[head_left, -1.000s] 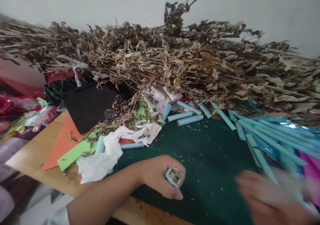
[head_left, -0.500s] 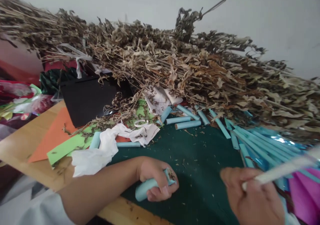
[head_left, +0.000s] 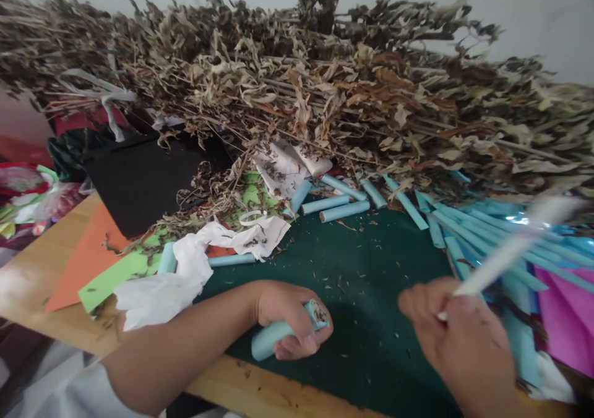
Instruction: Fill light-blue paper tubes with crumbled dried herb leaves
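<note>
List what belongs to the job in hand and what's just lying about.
Likely in the job: pale blue tube in the left hand; white rod in the right hand; dried plants.

Apparently lying about: orange sheet; crumpled white paper; black panel.

The left hand (head_left: pixel 293 311) has turned the blue tube (head_left: pixel 270 340) side-on. The right hand (head_left: pixel 464 341) has moved closer to it, its white stick (head_left: pixel 494 265) now tilted more steeply.

Between left hand (head_left: pixel 294 319) and right hand (head_left: pixel 457 337) there is room; dried stalks (head_left: pixel 288 90) block the back.
</note>
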`<action>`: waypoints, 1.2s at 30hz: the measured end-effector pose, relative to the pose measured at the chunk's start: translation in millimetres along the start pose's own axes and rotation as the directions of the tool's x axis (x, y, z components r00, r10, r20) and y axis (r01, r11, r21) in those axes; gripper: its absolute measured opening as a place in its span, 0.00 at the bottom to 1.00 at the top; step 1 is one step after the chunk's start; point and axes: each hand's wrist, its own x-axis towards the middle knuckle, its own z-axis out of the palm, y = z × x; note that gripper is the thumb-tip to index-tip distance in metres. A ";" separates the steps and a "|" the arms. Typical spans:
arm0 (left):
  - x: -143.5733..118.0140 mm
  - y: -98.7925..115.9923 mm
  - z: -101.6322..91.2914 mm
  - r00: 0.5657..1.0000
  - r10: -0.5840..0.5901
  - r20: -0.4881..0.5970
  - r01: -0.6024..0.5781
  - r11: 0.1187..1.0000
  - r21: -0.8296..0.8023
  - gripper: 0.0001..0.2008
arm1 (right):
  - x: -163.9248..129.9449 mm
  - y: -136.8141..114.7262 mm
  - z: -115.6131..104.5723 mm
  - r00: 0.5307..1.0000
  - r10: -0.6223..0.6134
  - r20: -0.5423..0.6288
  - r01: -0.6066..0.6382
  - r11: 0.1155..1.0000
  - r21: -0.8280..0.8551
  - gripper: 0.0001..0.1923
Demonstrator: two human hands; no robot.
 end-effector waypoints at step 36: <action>0.1 4.7 7.2 0.991 -0.114 -0.076 0.123 0.985 0.120 0.09 | -7.7 -6.8 8.9 0.844 0.157 0.513 -0.175 0.984 -0.012 0.21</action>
